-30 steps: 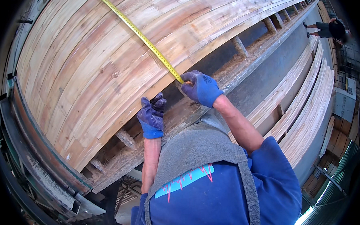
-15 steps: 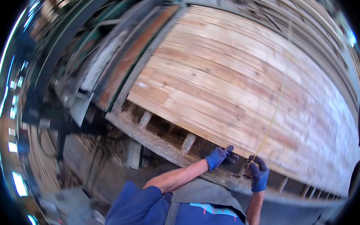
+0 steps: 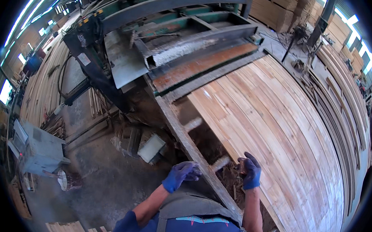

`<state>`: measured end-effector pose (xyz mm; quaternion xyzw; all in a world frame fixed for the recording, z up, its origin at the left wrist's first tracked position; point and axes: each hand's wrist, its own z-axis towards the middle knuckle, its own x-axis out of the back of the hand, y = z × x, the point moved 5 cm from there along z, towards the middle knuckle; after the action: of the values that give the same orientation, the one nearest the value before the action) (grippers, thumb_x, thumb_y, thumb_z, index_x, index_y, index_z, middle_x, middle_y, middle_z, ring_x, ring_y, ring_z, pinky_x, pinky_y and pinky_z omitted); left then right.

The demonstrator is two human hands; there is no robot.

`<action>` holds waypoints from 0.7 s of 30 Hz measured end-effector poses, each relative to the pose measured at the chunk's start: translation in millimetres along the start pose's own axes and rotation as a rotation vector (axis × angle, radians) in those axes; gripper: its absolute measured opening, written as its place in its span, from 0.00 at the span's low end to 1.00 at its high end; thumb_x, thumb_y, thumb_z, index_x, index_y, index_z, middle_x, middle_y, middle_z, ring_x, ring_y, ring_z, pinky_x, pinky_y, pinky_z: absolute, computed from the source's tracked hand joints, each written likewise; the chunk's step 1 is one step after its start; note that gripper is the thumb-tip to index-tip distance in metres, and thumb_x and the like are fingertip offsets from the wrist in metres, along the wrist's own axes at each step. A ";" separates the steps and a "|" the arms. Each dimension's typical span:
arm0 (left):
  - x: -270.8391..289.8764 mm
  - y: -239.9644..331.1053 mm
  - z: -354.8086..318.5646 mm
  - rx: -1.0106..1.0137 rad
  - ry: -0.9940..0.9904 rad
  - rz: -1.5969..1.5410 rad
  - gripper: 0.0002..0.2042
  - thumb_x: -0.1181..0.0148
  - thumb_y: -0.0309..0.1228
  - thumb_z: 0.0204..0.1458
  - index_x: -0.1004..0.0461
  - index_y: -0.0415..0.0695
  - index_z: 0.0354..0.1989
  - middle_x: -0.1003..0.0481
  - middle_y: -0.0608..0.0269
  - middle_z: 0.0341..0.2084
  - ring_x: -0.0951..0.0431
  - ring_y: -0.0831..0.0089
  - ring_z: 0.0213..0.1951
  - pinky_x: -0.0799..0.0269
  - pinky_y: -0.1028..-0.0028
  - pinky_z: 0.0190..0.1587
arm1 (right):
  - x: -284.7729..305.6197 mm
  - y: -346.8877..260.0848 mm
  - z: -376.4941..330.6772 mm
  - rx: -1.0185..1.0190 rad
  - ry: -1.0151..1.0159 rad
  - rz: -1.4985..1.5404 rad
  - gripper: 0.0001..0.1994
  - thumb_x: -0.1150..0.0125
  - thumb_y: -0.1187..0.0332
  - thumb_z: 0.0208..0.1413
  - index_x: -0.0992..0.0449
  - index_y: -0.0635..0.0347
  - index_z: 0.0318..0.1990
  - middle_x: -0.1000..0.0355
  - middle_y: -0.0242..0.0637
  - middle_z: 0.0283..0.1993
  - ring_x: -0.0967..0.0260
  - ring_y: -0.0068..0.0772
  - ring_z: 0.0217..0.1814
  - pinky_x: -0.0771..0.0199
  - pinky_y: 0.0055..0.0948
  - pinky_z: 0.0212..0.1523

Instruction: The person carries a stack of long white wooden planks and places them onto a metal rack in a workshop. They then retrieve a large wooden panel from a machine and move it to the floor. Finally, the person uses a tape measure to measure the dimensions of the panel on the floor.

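**Wooden panel [image 3: 273,120] lies slanting across a dusty frame [image 3: 184,141]**

The panel, made of many narrow strips joined side by side, fills the right of the view, its near edge running from upper left to lower right. Between that edge and the frame's outer rail is an open gap, crossed by short slats [image 3: 220,163].

The person wears purple-and-blue gloves. The right hand [image 3: 249,172] is at the panel's near edge, with fingers bent; a small brownish patch shows by the fingertips, but one cannot tell whether the grip is closed on something or whether the glove touches the wood. The left hand [image 3: 183,174] is just outside the rail, its grip loosely open, with nothing visible in it.

Beyond the panel's far end, a machine carries a rusty beam [image 3: 204,68] beside a dust-whitened channel [image 3: 184,51]. A pale metal sheet [image 3: 124,61] slopes to its left. On the floor [image 3: 104,191] are a whitish block [image 3: 151,148], a grey cabinet [image 3: 41,147] and a round container [image 3: 69,180]. Long planks [image 3: 340,106] line the panel's right side.
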<state>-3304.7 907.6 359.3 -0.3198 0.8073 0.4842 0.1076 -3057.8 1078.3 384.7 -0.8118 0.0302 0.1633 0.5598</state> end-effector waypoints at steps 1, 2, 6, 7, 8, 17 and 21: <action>25.9 5.3 -7.5 -0.038 0.023 -0.043 0.20 0.47 0.40 0.62 0.28 0.38 0.54 0.22 0.51 0.42 0.20 0.66 0.43 0.21 0.68 0.44 | -35.0 2.5 8.8 -0.027 -0.045 0.043 0.21 0.43 0.71 0.57 0.32 0.73 0.57 0.23 0.46 0.37 0.26 0.31 0.30 0.25 0.27 0.31; 51.1 8.4 -16.1 -0.078 0.051 -0.093 0.20 0.47 0.41 0.62 0.28 0.38 0.54 0.22 0.51 0.42 0.20 0.65 0.43 0.21 0.67 0.44 | -67.5 5.2 23.3 -0.058 -0.097 0.081 0.21 0.43 0.71 0.57 0.32 0.73 0.57 0.23 0.44 0.36 0.27 0.30 0.29 0.27 0.25 0.30; 137.5 22.9 -43.4 -0.172 0.224 -0.165 0.20 0.47 0.42 0.62 0.28 0.38 0.53 0.22 0.49 0.41 0.20 0.63 0.41 0.22 0.64 0.45 | -210.8 -11.4 89.1 -0.023 -0.384 -0.031 0.18 0.40 0.65 0.57 0.27 0.67 0.51 0.26 0.37 0.32 0.31 0.27 0.27 0.29 0.28 0.29; 159.9 17.2 -53.8 -0.185 0.280 -0.222 0.20 0.48 0.43 0.62 0.27 0.38 0.52 0.22 0.50 0.41 0.20 0.62 0.41 0.22 0.63 0.45 | -252.4 -17.9 105.3 -0.058 -0.475 0.029 0.16 0.38 0.63 0.56 0.26 0.65 0.48 0.27 0.36 0.32 0.30 0.29 0.28 0.27 0.30 0.30; 181.0 10.6 -62.2 -0.194 0.326 -0.273 0.20 0.48 0.44 0.62 0.27 0.39 0.52 0.21 0.51 0.40 0.19 0.62 0.41 0.22 0.63 0.44 | -291.4 -27.2 121.5 -0.094 -0.555 0.085 0.16 0.36 0.61 0.56 0.25 0.64 0.44 0.29 0.36 0.31 0.30 0.30 0.29 0.26 0.32 0.31; 269.2 -52.2 -99.3 -0.205 0.672 -0.564 0.17 0.48 0.45 0.61 0.25 0.44 0.48 0.20 0.53 0.37 0.20 0.58 0.39 0.23 0.59 0.42 | -550.8 -97.1 302.8 0.303 -0.617 -0.219 0.11 0.39 0.72 0.53 0.28 0.67 0.42 0.28 0.43 0.37 0.25 0.37 0.37 0.20 0.34 0.40; 295.2 -63.4 -94.4 -0.153 0.715 -0.708 0.17 0.51 0.42 0.62 0.28 0.42 0.49 0.21 0.49 0.37 0.20 0.53 0.38 0.23 0.55 0.41 | -582.1 -122.5 362.5 0.920 -0.240 -0.765 0.14 0.38 0.69 0.54 0.27 0.66 0.46 0.26 0.49 0.42 0.24 0.40 0.41 0.22 0.33 0.44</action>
<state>-3480.6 684.9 219.4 -0.7264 0.5981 0.3359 -0.0418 -3663.2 1379.1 552.9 -0.4160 -0.2596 0.0113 0.8714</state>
